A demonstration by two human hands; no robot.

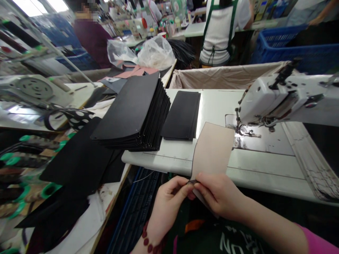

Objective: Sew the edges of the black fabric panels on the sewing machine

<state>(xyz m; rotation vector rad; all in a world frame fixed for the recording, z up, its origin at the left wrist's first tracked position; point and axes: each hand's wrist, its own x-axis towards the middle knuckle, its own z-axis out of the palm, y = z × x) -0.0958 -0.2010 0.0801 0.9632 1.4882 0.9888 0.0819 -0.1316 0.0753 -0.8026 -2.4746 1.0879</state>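
Observation:
A beige-faced panel [213, 148] with a dark edge, perhaps leather, lies partly on the sewing table and hangs over its front edge. At its lower left edge, my left hand [173, 195] pinches a small dark folded bit between thumb and fingers. Right beside it, my right hand [218, 194] grips the same panel, thumb and forefinger closed at the edge. The panel's upper right corner reaches close to the presser foot [246, 132] of the sewing machine [286, 100]. The lower part of the panel is partly hidden behind my right hand.
A tall stack of black panels [129, 106] stands on the left, beside a low pile of black panels [182, 114]. Light-edged panels [304, 155] lie right of the needle plate. Thread spools [50, 190] fill the lower left. A person [219, 31] sits beyond the cloth-lined bin [225, 76].

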